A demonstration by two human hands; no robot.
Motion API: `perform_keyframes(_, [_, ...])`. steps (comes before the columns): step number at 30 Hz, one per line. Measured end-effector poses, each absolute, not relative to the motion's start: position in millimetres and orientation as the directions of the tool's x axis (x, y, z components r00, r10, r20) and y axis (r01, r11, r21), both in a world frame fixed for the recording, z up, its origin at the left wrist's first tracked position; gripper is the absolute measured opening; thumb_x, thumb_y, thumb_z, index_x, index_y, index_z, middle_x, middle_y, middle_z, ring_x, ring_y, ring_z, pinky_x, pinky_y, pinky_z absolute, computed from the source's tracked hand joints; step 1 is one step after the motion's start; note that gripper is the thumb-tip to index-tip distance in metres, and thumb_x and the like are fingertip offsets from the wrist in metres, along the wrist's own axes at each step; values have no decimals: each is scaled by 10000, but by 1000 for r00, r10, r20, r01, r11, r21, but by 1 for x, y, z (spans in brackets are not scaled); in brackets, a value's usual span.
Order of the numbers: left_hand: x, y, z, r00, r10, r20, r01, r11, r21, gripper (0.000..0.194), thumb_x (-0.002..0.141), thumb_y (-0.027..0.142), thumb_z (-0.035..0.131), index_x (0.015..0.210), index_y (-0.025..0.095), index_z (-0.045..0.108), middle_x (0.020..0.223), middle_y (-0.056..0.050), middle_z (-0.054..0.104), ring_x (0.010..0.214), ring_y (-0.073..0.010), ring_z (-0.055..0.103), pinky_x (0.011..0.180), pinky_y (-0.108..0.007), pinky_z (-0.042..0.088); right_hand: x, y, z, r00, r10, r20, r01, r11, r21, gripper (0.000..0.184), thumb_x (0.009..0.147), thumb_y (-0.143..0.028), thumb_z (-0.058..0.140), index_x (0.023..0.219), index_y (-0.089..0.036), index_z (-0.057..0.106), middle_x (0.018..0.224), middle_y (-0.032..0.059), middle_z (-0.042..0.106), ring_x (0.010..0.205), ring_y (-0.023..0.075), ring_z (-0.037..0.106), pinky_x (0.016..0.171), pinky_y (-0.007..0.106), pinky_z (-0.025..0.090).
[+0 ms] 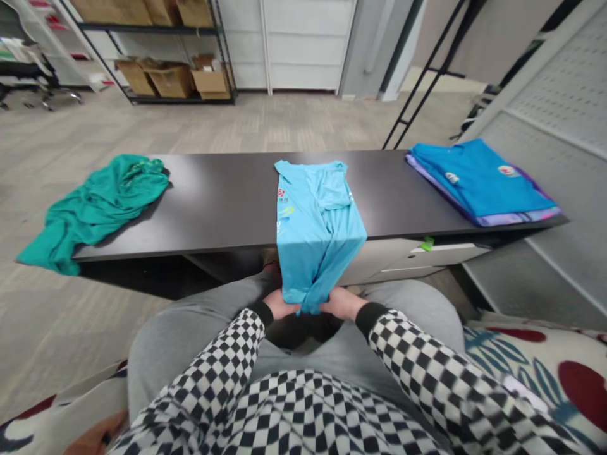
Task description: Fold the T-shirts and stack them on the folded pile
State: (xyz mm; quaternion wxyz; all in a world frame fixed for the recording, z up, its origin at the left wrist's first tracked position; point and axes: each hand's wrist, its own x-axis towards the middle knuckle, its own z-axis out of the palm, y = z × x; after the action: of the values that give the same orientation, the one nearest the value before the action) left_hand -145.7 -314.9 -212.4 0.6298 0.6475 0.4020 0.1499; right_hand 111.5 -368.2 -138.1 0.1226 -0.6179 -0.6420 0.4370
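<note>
A light blue shirt (315, 227), folded into a long strip, lies across the middle of the dark table (227, 202) and hangs over its near edge. My left hand (279, 306) and my right hand (342, 302) grip the shirt's bottom end together, just above my lap. Both hands are closed on the cloth, with the fingers partly hidden under it. My sleeves are black-and-white checked.
A crumpled green garment (97, 208) drapes over the table's left end. A folded stack of blue and purple shirts (481, 183) lies at the right end. Shelves with cardboard boxes (175, 79) stand at the back. A patterned cushion (531, 373) is under me.
</note>
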Motion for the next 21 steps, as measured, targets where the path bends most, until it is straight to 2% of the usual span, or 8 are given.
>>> perform_keyframes(2, [-150,-321,-198,676,676,-295,303,110,947,613,736,529,995,1202,158,850,1290,-161,842,1254,-398,775,1226,-549,544,106,-384,-130,-184,893,-411,658,-199,-726,59,818,-201,717,807,-212,774,893,73,835,886,269,771,893,365,611])
perform_keyframes(4, [-159,-333,-178,724,636,-268,223,152,963,670,773,564,980,1278,152,825,1328,-168,829,1264,-382,772,1215,-551,553,100,-406,-119,-146,900,-410,567,-263,-781,133,900,-268,641,844,-206,744,861,67,807,813,241,739,826,359,609])
perform_keyframes(5, [-165,-340,-166,743,620,-253,165,197,966,689,808,569,964,1333,152,804,1362,-168,817,1285,-371,764,1211,-542,557,98,-418,-112,-115,908,-404,445,-317,-838,164,935,-308,617,894,-206,740,885,64,803,813,234,733,824,361,612])
perform_keyframes(7, [-180,-357,-141,749,621,-231,44,301,953,695,879,547,928,1429,156,758,1414,-166,795,1314,-349,751,1199,-515,567,95,-444,-95,-36,908,-418,41,-417,-908,203,976,-396,646,997,-216,735,947,55,800,842,227,739,862,382,626])
perform_keyframes(9, [-193,-375,-118,714,658,-238,-30,368,930,625,921,513,906,1416,157,768,1372,-156,810,1257,-322,768,1147,-478,597,95,-466,-75,25,888,-459,-351,-423,-836,240,959,-455,751,1031,-226,741,947,44,789,847,227,744,890,411,640])
perform_keyframes(11, [-203,-389,-102,660,709,-249,-72,390,918,496,942,514,887,1277,153,826,1231,-136,845,1113,-289,790,1038,-427,634,100,-480,-54,45,879,-475,-517,-386,-764,249,924,-445,826,1038,-233,764,918,30,777,818,217,734,848,394,645])
perform_keyframes(14, [-206,-396,-82,640,741,-202,-125,360,925,402,1009,542,801,1020,146,866,1009,-111,838,933,-250,760,899,-374,633,114,-482,-27,38,902,-429,-581,-329,-744,261,858,-411,856,1043,-233,808,854,24,767,737,207,703,717,341,611])
perform_keyframes(21, [-171,-347,-4,658,744,118,-215,35,976,364,1058,466,742,927,153,873,862,-103,802,788,-216,720,822,-351,623,149,-432,27,30,980,-199,-563,-148,-813,215,768,-417,847,853,-245,748,694,6,675,592,202,622,608,346,573])
